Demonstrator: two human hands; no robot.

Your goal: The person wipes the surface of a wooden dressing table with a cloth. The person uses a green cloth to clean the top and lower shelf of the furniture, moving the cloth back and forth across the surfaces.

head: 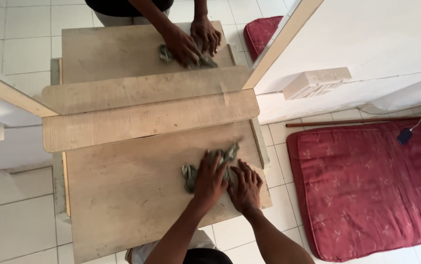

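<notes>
My left hand lies palm down on a crumpled grey-green cloth, pressing it onto a pale wooden tabletop. My right hand sits just beside it on the right, fingers bent over the same cloth, which sticks out above both hands. At the back of the tabletop run two wooden ledges. Beyond them, what looks like a mirror shows a matching pair of hands on a cloth on a similar wooden surface.
A red patterned mattress lies on the white tiled floor to the right. A thin wooden stick runs along the wall base, and a small dark blue object on a cord rests on the mattress.
</notes>
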